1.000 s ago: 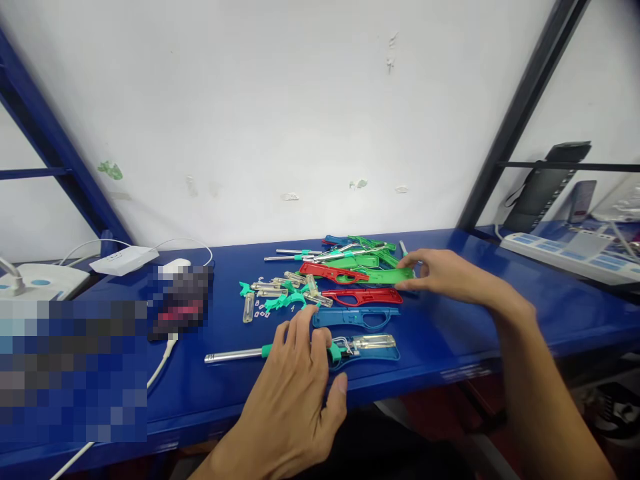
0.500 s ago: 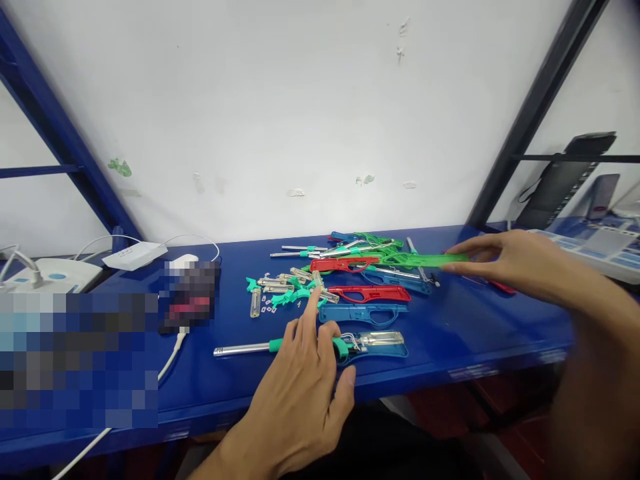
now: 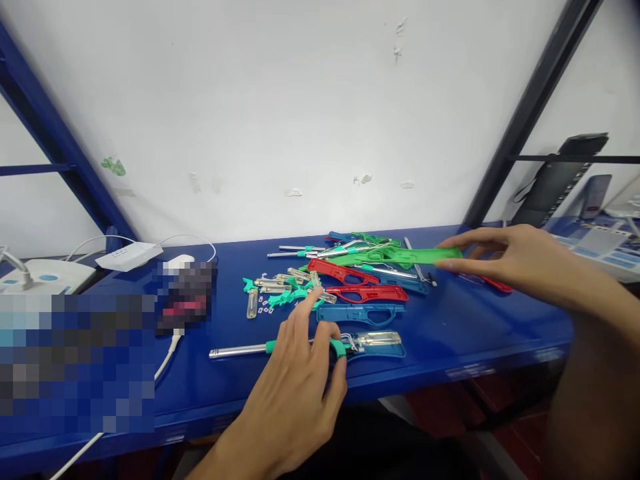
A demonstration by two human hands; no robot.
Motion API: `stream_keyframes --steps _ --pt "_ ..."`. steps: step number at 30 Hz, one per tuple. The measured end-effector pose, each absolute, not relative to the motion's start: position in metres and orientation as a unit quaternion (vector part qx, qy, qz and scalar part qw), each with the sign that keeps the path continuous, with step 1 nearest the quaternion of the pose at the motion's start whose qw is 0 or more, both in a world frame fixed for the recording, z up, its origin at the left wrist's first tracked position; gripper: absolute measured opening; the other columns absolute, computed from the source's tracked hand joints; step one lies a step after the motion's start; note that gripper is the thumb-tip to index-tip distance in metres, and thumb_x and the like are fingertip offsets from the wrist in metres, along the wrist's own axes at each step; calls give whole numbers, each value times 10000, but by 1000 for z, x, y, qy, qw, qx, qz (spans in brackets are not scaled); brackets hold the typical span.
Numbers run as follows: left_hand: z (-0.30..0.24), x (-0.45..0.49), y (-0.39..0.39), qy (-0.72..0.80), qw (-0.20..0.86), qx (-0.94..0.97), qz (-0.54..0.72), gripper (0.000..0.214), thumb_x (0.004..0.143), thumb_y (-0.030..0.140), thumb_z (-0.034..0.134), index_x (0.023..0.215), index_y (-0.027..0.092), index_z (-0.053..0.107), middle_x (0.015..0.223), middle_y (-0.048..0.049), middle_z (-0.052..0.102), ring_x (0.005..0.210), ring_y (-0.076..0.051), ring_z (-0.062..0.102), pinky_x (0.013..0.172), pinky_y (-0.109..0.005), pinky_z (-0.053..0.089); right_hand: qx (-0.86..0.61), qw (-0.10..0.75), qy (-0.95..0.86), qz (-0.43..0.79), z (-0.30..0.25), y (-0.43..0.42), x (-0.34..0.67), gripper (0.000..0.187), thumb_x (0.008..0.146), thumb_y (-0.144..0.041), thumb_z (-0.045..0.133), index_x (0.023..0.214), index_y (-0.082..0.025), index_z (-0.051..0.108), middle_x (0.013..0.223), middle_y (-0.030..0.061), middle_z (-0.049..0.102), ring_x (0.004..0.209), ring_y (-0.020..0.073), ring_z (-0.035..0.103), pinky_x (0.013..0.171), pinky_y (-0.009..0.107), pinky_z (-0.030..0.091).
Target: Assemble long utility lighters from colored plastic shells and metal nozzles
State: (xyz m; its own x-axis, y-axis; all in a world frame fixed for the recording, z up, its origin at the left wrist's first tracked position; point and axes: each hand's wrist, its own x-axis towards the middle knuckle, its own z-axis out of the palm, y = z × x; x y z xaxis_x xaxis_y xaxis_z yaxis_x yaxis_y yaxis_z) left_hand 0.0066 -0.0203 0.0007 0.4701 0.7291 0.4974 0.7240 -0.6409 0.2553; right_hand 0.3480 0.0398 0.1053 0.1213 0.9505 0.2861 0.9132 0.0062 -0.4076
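Note:
My right hand [image 3: 505,257] pinches one end of a long green plastic shell [image 3: 400,257] and holds it just above a pile of red, blue and green plastic shells [image 3: 367,280] on the blue shelf [image 3: 450,333]. My left hand [image 3: 300,373] rests on a half-built blue piece with a metal tube and a teal collar [image 3: 310,347] near the front edge, its fingers curled over the collar. Small clear tubes and teal clips [image 3: 280,290] lie just beyond its fingertips.
A white box with cables [image 3: 127,255] and a white cable [image 3: 165,363] lie at the left. A blurred patch covers the near left. A black post [image 3: 530,110] rises at the right, with a power strip [image 3: 610,250] beyond it.
My right hand took hold of the green shell in the pile and drew it out to the right, lifting it. My left hand's fingers curled down onto the teal collar.

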Motion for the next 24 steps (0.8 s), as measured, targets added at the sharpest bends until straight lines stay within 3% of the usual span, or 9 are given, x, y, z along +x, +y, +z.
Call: stream_keyframes --steps 3,8,14,20,24 --pt "2 2 -15 435 25 824 362 209 1046 200 483 1247 248 508 1597 -173 378 1475 -337 464 1098 -562 546 -667 268 -691 78 107 33 335 709 688 -810 769 1100 -236 832 722 51 722 628 234 652 579 345 462" --pt "8 -12 -4 410 -21 783 467 397 1041 187 575 1420 281 504 1483 -110 561 1429 -294 515 1177 -540 475 -587 268 -754 121 107 26 310 645 707 -766 795 1080 -242 831 582 -11 579 528 175 523 511 318 380" --pt "11 -26 4 361 -52 785 501 200 1004 123 675 1159 250 684 1087 -16 749 1029 -186 709 955 -339 570 -555 248 -778 159 102 28 289 529 724 -695 832 1056 -283 844 626 -15 600 582 173 561 541 303 408" --pt "10 -29 6 347 -57 794 496 183 970 84 723 1093 219 716 1045 -16 748 973 -168 708 903 -316 562 -555 236 -784 147 97 33 288 534 739 -747 788 1065 -329 851 659 0 648 568 175 561 521 301 419" --pt "9 -31 4 328 -68 783 523 214 963 46 723 1089 218 719 1022 -4 752 937 -145 712 888 -293 571 -531 209 -807 154 95 33 289 459 845 -730 701 1105 -374 829 758 8 732 609 197 616 524 305 450"
